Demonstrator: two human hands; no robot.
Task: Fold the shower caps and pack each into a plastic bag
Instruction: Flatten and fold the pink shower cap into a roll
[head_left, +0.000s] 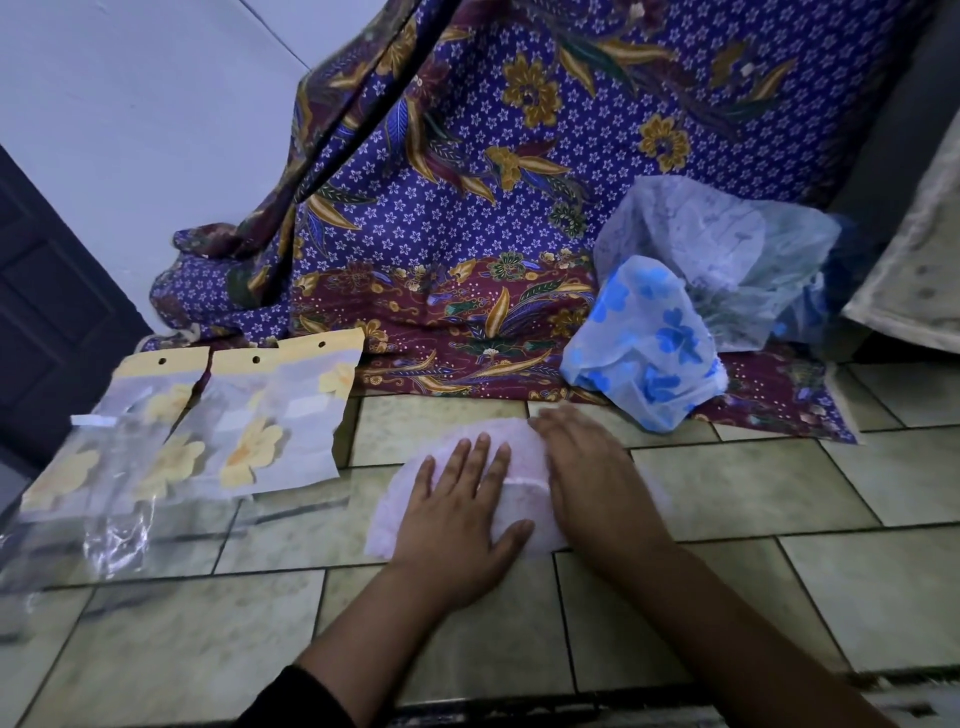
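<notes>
Well to the left of our hands, plastic bags (223, 431) showing yellow flowers are lying on the tiled floor (779, 493). Under both palms we are pressing a pale pink shower cap (400, 499), thin and crinkled, its frilled edge showing left of our left hand (457, 509). That hand is lying flat on it, fingers straight and spread. Our right hand (587, 467), just beside it, is pressing too, fingers extended. Beyond the right hand, a blue-flowered shower cap (644, 348) is sitting crumpled on patterned cloth (467, 234).

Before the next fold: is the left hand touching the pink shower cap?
Touching. The head view shows the left hand lying flat on the pink shower cap, fingers spread.
</notes>
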